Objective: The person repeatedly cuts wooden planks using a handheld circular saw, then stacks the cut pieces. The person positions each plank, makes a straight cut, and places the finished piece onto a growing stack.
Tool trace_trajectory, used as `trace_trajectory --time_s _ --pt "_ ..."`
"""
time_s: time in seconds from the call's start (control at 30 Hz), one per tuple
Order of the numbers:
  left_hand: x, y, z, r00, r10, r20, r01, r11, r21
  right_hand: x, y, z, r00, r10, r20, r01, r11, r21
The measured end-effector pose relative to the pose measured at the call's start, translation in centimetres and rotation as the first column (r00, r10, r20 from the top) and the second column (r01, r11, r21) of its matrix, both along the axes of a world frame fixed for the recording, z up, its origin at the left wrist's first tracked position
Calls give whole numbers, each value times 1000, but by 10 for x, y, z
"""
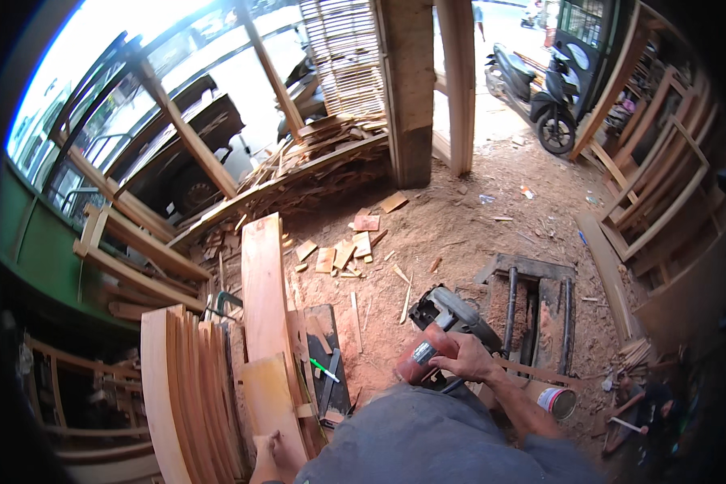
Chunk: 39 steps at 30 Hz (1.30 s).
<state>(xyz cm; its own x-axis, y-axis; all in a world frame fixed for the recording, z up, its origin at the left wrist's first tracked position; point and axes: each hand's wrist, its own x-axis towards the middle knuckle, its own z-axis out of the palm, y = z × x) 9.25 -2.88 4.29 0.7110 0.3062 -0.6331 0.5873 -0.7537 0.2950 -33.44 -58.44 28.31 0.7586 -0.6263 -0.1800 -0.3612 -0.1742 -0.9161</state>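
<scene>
Gripping the red power saw (416, 361), the right hand (466, 360) is closing its fingers around the tool's body, just right of the middle of the view and in front of the person's dark shirt (436, 440). The saw's round guard (469, 319) is pointing away from the person, beside a dark metal frame (532, 315) with two round bars; whether the saw is touching the floor, I cannot tell. The left hand (268, 453) is reaching to the near end of a short yellowish board (268, 391), but I cannot tell whether its fingers are gripping the wood. That board is lying over a longer, paler plank (264, 270). Just left of them, a row of thick planks (187, 387) is standing side by side. A green pen (324, 369) is resting on a dark panel (321, 321) between the planks and the saw. Beyond, small wood scraps (347, 252) are lying on the sawdust-covered floor (460, 222). A tin can (557, 402) is lying on its side near the right forearm (527, 410), and a motorbike (552, 109) is standing outside, well apart.
</scene>
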Motion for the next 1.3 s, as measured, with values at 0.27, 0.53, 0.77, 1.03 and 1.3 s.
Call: trace_trajectory --time_s 0.27,0.53,0.77,1.03,1.3 --pt "-18 34 -67 949 -207 237 155 963 220 68 11 -11 988 155 21 -156 986 65" --pt "-43 -25 -35 955 -17 297 -85 940 329 151 44 -34 877 475 66 -478 853 207" --pt "-62 -59 -40 922 -71 380 -151 838 524 238 96 -45 735 674 77 -672 708 218" --pt "-63 -60 -41 893 -88 442 -166 847 505 298 138 -50 623 782 35 -746 580 326" --pt "-63 -61 -40 888 -96 449 -166 844 509 327 167 -64 552 834 -15 -792 530 303"
